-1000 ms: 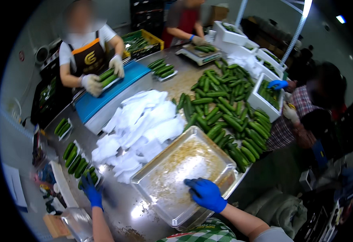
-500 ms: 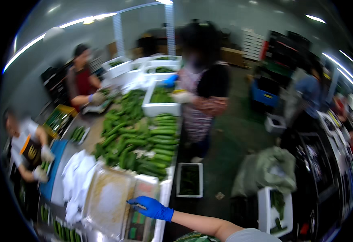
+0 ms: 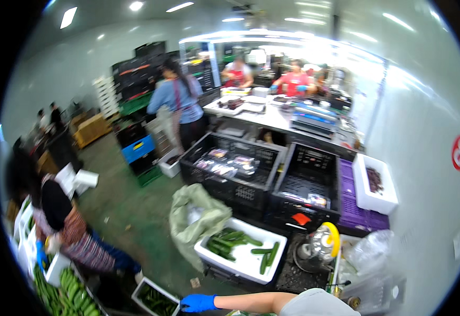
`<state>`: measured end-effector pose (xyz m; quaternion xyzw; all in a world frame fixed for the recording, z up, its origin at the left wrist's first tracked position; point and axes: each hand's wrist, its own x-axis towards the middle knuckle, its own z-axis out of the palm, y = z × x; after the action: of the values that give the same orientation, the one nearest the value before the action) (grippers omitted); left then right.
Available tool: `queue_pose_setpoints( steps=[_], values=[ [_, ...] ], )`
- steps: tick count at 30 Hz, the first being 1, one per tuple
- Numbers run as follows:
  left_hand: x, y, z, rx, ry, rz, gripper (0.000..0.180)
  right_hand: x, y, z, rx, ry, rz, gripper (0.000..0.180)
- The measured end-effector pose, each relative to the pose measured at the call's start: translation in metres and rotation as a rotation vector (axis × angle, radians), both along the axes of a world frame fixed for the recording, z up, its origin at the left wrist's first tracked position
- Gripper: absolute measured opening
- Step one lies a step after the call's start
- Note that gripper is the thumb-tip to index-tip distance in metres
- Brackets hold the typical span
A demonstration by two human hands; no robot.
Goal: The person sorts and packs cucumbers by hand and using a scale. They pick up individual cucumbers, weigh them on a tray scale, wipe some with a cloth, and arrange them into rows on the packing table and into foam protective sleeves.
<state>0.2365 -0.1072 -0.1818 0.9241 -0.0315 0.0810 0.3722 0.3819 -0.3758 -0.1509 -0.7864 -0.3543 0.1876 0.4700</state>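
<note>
My right hand [image 3: 197, 303], in a blue glove, reaches left from the lower edge on a bare forearm. In the picture it is beside the right rim of a white foam box [image 3: 145, 307] on the floor; whether it touches the rim is unclear. Dark green cucumbers [image 3: 159, 298] lie in that box. The fingers are blurred and partly turned away, so whether they hold anything does not show. My left hand is out of view. Another white foam box [image 3: 246, 271] holds several cucumbers [image 3: 232, 240], beside a pale green sack [image 3: 193, 203].
Black crates [image 3: 230, 163] with clear packs stand ahead, with purple crates [image 3: 350, 197] at right. A glass jar with a yellow handle [image 3: 334, 239] stands near me. One person [image 3: 75, 221] works at the cucumber table at left; another [image 3: 180, 102] stands near stacked crates.
The view has swung far to the right, moving the cucumber table to the lower left edge. My right hand, earlier above a clear-covered tray, now appears beside the floor box.
</note>
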Motion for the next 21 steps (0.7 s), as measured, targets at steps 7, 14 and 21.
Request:
queue_pose_setpoints(
  steps=[7, 14, 21],
  values=[
    [0.112, -0.059, -0.028, 0.03, 0.157, -0.36, 0.044, -0.019, -0.147, -0.039, -0.117, 0.06, -0.496, 0.041],
    [0.168, -0.06, -0.153, -0.124, 0.522, -0.394, 0.039, -0.079, -0.228, -0.098, -0.402, 0.387, -0.752, 0.049],
    [0.181, -0.098, -0.132, -0.142, 0.587, -0.337, 0.038, -0.156, -0.256, -0.17, -0.574, 0.646, -0.83, 0.055]
  ],
)
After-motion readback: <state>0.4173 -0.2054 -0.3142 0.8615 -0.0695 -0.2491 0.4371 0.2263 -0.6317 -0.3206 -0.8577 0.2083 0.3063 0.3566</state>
